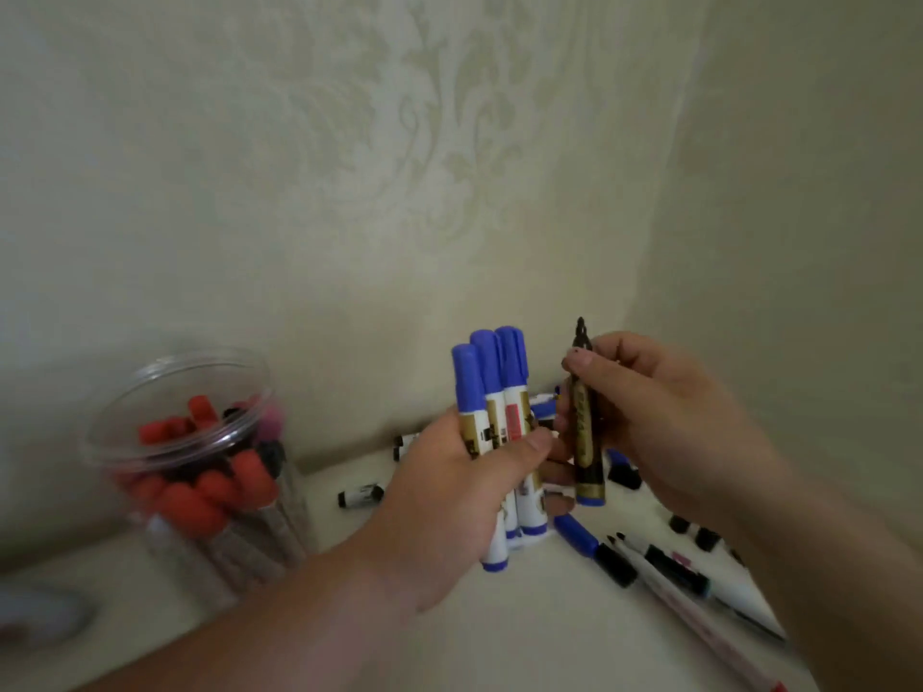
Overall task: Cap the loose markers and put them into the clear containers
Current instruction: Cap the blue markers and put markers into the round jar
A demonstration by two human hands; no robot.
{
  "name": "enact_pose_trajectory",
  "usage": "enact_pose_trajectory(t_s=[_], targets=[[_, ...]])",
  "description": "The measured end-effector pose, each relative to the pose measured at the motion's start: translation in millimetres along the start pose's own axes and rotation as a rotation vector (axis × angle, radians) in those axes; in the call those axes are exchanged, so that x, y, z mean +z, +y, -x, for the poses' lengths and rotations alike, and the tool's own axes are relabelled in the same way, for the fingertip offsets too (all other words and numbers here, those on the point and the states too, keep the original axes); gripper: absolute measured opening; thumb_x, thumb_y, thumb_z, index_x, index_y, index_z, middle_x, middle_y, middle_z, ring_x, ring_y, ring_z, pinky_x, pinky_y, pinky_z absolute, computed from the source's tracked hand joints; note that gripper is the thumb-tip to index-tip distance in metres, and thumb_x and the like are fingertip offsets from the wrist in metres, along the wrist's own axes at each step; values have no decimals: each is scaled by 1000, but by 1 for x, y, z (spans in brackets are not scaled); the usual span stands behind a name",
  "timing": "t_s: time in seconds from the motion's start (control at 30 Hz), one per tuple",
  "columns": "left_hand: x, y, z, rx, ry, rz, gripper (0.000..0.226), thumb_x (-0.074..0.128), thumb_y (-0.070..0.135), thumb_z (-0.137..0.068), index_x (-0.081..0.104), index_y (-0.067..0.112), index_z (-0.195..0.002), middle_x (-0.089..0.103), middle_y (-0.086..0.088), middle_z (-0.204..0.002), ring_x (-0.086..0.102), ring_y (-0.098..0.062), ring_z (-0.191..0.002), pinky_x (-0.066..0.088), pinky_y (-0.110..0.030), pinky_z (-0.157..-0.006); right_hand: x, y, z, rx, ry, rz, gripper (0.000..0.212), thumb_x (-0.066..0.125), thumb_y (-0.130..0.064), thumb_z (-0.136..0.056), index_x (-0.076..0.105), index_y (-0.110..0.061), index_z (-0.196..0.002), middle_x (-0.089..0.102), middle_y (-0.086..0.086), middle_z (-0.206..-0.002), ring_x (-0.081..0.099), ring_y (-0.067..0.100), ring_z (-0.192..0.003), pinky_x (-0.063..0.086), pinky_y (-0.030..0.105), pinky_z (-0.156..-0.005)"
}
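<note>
Head view: the clear round plastic container [175, 551], well left of the left fingers, already holds many red- and black-capped markers. The left hand [449, 496] is curled tight round three blue-capped white markers [492, 392], not yet stowed. The right hand [664, 422] pinches an uncapped dark-barrelled marker [587, 442], tip up. Below the right fingers, loose white markers [669, 566] and a blue cap [577, 534] await attention.
</note>
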State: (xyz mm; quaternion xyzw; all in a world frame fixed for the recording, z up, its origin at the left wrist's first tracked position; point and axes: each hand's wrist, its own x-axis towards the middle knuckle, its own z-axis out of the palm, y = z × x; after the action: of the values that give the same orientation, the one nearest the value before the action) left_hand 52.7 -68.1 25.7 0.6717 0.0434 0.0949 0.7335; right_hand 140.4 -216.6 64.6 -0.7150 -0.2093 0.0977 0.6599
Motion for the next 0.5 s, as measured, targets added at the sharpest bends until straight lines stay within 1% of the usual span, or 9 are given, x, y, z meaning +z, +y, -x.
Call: enact_pose_trajectory(t_s=[0.03, 0.07, 0.1, 0.13, 0.17, 0.2, 0.27, 0.33, 0.5], targets=[[-6, 12, 6, 46, 13, -38, 11, 70, 17, -94, 68, 10, -102, 76, -15, -94, 76, -28, -87, 63, -42, -76, 11, -3, -1, -19, 43, 0, 19, 58, -27, -100, 61, -9, -93, 66, 11, -70, 63, 24, -60, 50, 35, -56], [-16, 23, 13, 104, 51, -106, 13, 72, 19, -92, 66, 9, -98, 76, -13, -89, 75, -29, -84, 63, -43, -74, 24, -8, -1, -41, 54, -20, 18, 56, -27, -101, 59, -11, -92, 61, 11, -67, 57, 23, -55, 46, 36, -53], [-27, 36, 21, 168, 92, -171, 20, 74, 23, -88, 64, 8, -97, 74, -15, -85, 75, -31, -81, 62, -50, -75, 37, -16, 0, -64, 28, -75, 16, 56, -24, -102, 57, -11, -91, 53, 11, -64, 48, 22, -50, 40, 33, -49], [-38, 48, 29, 228, 132, -205, 26, 75, 25, -84, 62, 6, -97, 72, -15, -81, 73, -32, -76, 61, -55, -76, 50, -26, 2, -85, -34, -137, 13, 57, -19, -101, 55, -11, -91, 44, 11, -61, 39, 20, -47, 34, 29, -45], [-50, 61, 36, 285, 171, -208, 29, 75, 23, -81, 60, 4, -97, 70, -13, -75, 72, -29, -70, 62, -56, -75, 64, -36, 4, -109, -116, -183, 10, 59, -15, -99, 55, -11, -90, 37, 9, -59, 31, 18, -46, 28, 25, -43], [-63, 74, 41, 341, 212, -194, 29, 77, 19, -80, 58, 3, -96, 67, -10, -70, 69, -25, -65, 62, -52, -70, 77, -46, 7, -135, -205, -204, 9, 61, -13, -97, 55, -10, -91, 33, 8, -58, 27, 16, -45, 25, 22, -42], [-89, 100, 48, 432, 306, -158, 25, 80, 9, -81, 59, 5, -95, 61, -6, -67, 64, -19, -59, 59, -39, -62, 102, -65, 10, -190, -344, -207, 7, 63, -9, -95, 57, -9, -91, 30, 8, -60, 25, 15, -46, 22, 22, -42], [-115, 122, 49, 477, 377, -140, 24, 78, 4, -82, 59, 7, -96, 59, -6, -70, 62, -18, -59, 57, -35, -61, 126, -81, 8, -251, -409, -185, 7, 66, -9, -94, 61, -9, -90, 35, 8, -60, 28, 16, -46, 22, 25, -43], [-157, 127, 37, 427, 430, -251, 27, 81, -2, -78, 57, 4, -90, 57, -14, -74, 61, -23, -65, 57, -39, -64, 175, -93, -9, -255, -333, -81, 9, 69, -11, -91, 67, -4, -95, 48, -5, -50, 37, 9, -41, 30, 23, -42]])
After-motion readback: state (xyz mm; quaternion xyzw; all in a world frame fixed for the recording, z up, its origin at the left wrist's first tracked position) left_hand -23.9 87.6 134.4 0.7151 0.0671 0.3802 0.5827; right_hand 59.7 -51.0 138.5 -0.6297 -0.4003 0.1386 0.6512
